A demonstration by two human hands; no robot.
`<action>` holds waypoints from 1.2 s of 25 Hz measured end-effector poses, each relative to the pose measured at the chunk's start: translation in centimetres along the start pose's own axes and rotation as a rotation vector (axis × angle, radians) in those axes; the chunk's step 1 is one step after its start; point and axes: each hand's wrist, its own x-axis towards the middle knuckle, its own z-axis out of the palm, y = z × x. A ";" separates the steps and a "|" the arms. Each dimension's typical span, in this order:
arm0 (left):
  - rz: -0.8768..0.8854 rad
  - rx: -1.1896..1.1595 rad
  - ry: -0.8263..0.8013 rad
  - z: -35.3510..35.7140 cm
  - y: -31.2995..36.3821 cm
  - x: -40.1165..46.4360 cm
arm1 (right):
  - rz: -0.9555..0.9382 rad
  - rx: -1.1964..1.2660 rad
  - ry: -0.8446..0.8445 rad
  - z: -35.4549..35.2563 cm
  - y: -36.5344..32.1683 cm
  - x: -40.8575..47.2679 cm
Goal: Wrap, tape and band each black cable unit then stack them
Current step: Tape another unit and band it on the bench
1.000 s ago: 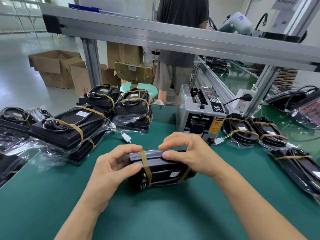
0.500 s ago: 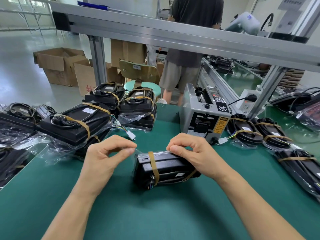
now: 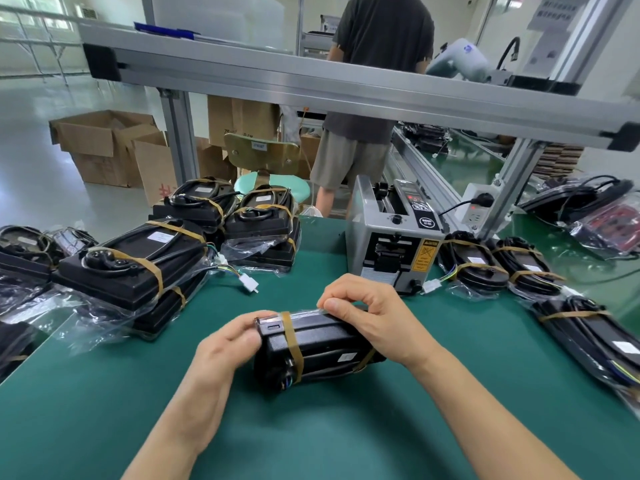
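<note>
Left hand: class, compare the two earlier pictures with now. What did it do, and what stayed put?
The left hand, lifted off half a second ago, has returned to grip the end of the black cable unit. The right hand still pinches its top edge; the unit stays on the green table.

A green work mat carries banded black cable units, a tape dispenser and one unit at centre.

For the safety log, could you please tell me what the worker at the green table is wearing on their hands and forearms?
Nothing that shows. The left hand and right hand are bare, with no gloves, rings or finger cots visible. Both forearms are bare as far as the picture's lower edge: no sleeves, wristband, watch or grounding strap in view. The fingernails look short and unpainted.
</note>
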 end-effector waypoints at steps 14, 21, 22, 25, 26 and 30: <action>0.181 0.259 0.582 5.6 -3.4 -0.6 | 0.719 0.101 0.888 -3.6 4.1 0.7; 0.226 0.373 0.679 7.1 -3.5 -0.8 | 0.866 0.252 1.036 -4.4 6.0 5.4; 0.224 0.377 0.675 7.0 -3.5 -0.8 | 0.896 0.281 1.057 -4.5 6.3 5.9; 0.205 0.357 0.663 6.7 -3.5 -0.8 | 0.956 0.381 1.080 -5.0 7.1 6.6; 0.203 0.356 0.655 6.6 -3.5 -0.8 | 0.959 0.403 1.055 -5.1 7.2 6.7; 0.191 0.328 0.612 6.5 -3.4 -0.9 | 0.983 0.506 1.084 -4.9 6.0 7.2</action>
